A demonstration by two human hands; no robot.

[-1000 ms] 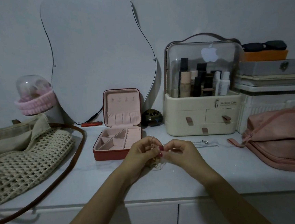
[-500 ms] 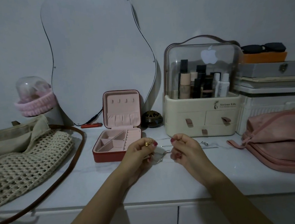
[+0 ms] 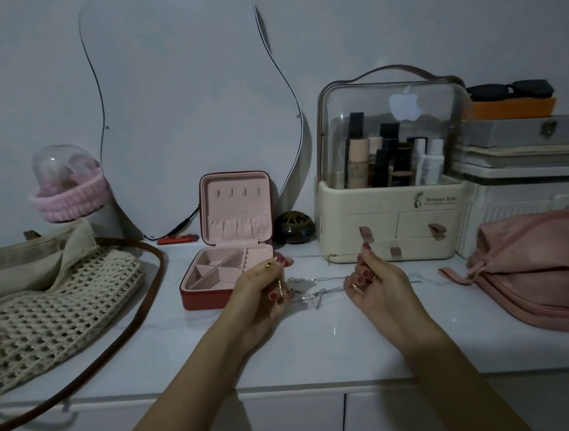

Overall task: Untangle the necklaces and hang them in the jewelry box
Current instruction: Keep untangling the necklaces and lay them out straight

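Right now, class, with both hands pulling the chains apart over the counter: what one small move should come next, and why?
Probably ease the pull and pick at the snarl. The left hand and right hand each pinch the chains, which stretch between them, yet a knot hangs in the lower strand. Pulling harder would likely tighten it. The jewelry box stands open with its lid hooks bare.

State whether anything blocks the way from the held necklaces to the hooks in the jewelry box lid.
Nothing visible does: the necklaces hang between both hands, and the jewelry box stands open, hooks bare.
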